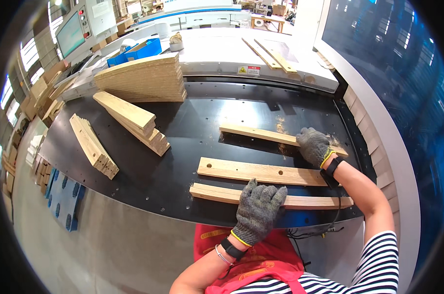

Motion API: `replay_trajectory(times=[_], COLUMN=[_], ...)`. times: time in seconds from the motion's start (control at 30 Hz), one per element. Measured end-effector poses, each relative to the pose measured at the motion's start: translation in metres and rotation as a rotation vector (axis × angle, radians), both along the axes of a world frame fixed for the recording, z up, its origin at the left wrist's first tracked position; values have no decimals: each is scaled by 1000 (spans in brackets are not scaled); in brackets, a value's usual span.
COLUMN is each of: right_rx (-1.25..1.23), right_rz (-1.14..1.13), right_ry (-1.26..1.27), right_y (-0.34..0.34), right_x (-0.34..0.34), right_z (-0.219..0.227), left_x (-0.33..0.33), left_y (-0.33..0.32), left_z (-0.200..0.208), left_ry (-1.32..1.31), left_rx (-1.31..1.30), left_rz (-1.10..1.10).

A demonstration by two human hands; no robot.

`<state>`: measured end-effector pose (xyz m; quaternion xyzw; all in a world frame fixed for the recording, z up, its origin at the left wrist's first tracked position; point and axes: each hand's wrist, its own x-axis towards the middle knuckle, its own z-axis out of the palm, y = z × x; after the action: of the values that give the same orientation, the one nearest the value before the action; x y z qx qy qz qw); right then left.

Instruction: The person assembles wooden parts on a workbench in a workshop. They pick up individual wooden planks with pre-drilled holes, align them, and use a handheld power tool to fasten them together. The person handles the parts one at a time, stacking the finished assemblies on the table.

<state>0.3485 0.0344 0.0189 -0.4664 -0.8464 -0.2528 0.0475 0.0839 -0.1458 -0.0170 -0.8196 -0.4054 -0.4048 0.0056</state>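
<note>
Both my hands wear grey knit gloves with yellow cuffs. My left hand [259, 209] lies over the nearest wooden strip [214, 193], its fingers bent across the wood. My right hand [314, 146] is closed round the farthest wooden strip [256, 132], near its right end. Between them a middle wooden strip [254, 170], with round holes in its face, lies on the black tabletop [183, 127]. Sawdust [281, 125] is scattered beside the farthest strip.
Three stacks of wooden pieces stand on the left: a tall stack [143, 81], a middle stack [131, 120] and a small stack [93, 147]. Two strips [268, 55] and a blue bin [141, 50] rest on the machine bed behind. A blue panel [379, 59] rises at right; cables [305, 234] hang in front.
</note>
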Motion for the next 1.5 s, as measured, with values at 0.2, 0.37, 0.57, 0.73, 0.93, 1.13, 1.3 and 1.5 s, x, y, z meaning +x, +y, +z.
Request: replay_trajectory(times=[0.2,0.37,0.57,0.73,0.93,1.13,1.3,1.5], right_rx=[-156,-456,-722,-723,-687,-502,-378,-278], right_rz=[98,235,286,277,96,165,157,89], right_ry=[199,311,406,463,-26,19,48,-35], right_y=[-18,-87,-127,-104,-69,-53,-34,-35], right_x=[-11,-13,-18,-20,-45,-45,-35,-31], right_z=[43,72,62,51,43,43,47,23], left_x=[-7,-11,-7,-10,-8,-10,-11,-8], left_y=[2,0,-4,9,13,13,12,11], left_z=[-4,-5,7,13,6,3,2,3], left_ry=[25,16,2,149,194,154,171,168], left_rx=[10,35,159,-79,-113,-72,-77,-75], left_rz=[-4,18,45,-30,-37,-39,-36,-39])
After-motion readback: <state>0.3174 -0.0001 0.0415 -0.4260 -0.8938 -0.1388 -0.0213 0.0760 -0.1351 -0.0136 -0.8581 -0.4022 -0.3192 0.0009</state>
